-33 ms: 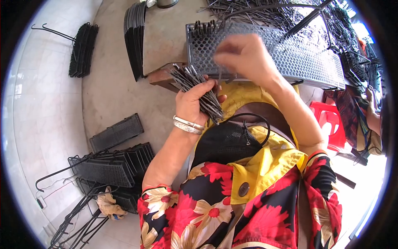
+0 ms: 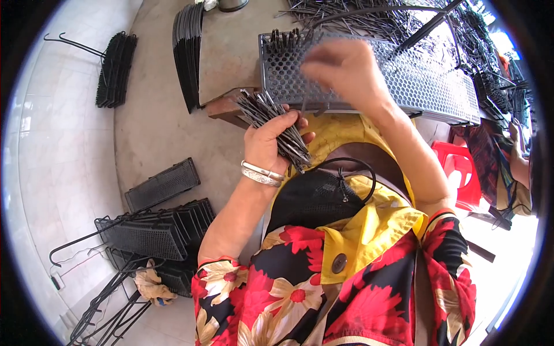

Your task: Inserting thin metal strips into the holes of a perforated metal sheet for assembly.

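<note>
My left hand (image 2: 271, 135) is closed around a bundle of thin dark rods (image 2: 266, 113), which slants from upper left to lower right. Over the left half of a grey perforated metal tray (image 2: 412, 81) hangs my right hand (image 2: 346, 72). Motion smears its fingers, so whether they hold anything is unclear. Below those fingers, near the left fingertips, shows a faint blurred rod (image 2: 304, 104). Several short dark rods (image 2: 284, 39) stand upright in the holes at the tray's far left corner.
A heap of loose dark rods (image 2: 358, 16) lies behind the tray, under a black bar (image 2: 424, 32). Stacked black mesh racks (image 2: 156, 230) stand at lower left. Curved black panels (image 2: 189, 55) lean beside the table (image 2: 228, 55). To the right are a red stool (image 2: 459, 173) and another person's arm (image 2: 521, 169).
My right hand has shifted slightly right and up over the tray. My left hand and its bundle of rods stay in place.
</note>
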`<state>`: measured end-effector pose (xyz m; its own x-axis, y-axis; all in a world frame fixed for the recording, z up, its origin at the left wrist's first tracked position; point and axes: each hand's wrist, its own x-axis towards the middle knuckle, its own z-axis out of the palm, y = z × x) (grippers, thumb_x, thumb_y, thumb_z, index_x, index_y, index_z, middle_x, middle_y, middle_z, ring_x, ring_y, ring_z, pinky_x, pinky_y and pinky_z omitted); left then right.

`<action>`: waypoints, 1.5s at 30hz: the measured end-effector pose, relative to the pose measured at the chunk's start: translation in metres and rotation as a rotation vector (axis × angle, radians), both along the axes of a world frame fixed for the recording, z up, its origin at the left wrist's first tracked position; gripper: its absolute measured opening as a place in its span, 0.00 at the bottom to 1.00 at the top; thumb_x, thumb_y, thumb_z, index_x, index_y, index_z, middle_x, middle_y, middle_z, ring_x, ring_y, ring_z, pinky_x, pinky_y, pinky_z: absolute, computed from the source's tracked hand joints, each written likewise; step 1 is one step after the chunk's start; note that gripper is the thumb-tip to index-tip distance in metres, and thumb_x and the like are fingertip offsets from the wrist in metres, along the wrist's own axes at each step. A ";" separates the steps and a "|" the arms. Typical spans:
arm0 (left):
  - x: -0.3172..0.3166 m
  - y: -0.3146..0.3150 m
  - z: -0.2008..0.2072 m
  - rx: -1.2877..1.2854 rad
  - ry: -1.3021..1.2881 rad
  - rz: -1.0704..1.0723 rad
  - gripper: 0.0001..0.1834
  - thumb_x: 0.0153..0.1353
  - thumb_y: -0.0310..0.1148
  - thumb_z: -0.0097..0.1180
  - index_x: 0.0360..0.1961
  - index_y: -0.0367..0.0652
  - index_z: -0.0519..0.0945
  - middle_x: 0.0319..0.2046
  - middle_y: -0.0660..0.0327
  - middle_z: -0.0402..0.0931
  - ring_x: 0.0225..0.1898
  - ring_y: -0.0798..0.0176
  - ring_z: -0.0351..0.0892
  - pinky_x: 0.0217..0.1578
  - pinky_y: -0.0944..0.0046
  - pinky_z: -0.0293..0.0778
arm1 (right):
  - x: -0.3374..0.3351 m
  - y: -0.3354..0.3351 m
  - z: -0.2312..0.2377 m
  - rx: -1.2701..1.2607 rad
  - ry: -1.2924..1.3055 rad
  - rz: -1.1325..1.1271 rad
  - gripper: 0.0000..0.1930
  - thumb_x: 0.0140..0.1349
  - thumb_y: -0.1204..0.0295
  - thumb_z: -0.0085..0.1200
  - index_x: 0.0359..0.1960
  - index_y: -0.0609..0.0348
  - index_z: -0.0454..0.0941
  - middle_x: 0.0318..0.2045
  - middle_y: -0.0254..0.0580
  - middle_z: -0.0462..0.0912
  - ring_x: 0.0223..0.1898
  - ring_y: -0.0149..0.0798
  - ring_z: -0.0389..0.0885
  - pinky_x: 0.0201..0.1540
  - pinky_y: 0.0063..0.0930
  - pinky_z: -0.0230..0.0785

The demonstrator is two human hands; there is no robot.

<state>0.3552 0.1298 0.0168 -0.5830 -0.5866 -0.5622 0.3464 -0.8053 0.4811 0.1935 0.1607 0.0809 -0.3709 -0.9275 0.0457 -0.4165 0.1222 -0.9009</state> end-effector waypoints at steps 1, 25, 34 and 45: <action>-0.001 0.001 0.002 -0.003 0.003 -0.003 0.09 0.48 0.22 0.55 0.33 0.39 0.72 0.25 0.57 0.74 0.27 0.60 0.77 0.26 0.56 0.78 | -0.005 -0.004 -0.001 -0.115 0.023 -0.069 0.07 0.48 0.74 0.56 0.30 0.64 0.78 0.18 0.32 0.77 0.18 0.21 0.70 0.22 0.16 0.64; -0.005 0.004 0.007 -0.028 -0.015 -0.117 0.08 0.47 0.24 0.57 0.31 0.39 0.73 0.22 0.60 0.72 0.19 0.65 0.72 0.17 0.65 0.68 | -0.015 -0.080 -0.053 -0.791 0.818 -0.069 0.05 0.45 0.76 0.54 0.26 0.59 0.76 0.24 0.42 0.75 0.27 0.41 0.75 0.28 0.29 0.70; -0.008 0.006 0.013 -0.090 -0.093 -0.122 0.08 0.47 0.23 0.57 0.30 0.37 0.73 0.20 0.59 0.72 0.18 0.64 0.72 0.17 0.66 0.68 | 0.001 -0.032 -0.046 -0.504 0.825 -0.016 0.10 0.46 0.74 0.58 0.31 0.63 0.77 0.26 0.43 0.77 0.28 0.41 0.75 0.32 0.31 0.68; -0.005 0.007 0.010 -0.167 -0.041 -0.177 0.09 0.47 0.23 0.57 0.32 0.34 0.74 0.23 0.55 0.74 0.19 0.63 0.74 0.17 0.67 0.70 | -0.011 0.018 -0.017 -0.016 0.002 -0.013 0.08 0.45 0.76 0.57 0.29 0.65 0.78 0.23 0.38 0.79 0.25 0.26 0.75 0.31 0.20 0.68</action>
<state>0.3503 0.1370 0.0271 -0.6638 -0.5640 -0.4912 0.1844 -0.7599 0.6233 0.1828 0.1784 0.0643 -0.3832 -0.9216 0.0612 -0.4165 0.1133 -0.9021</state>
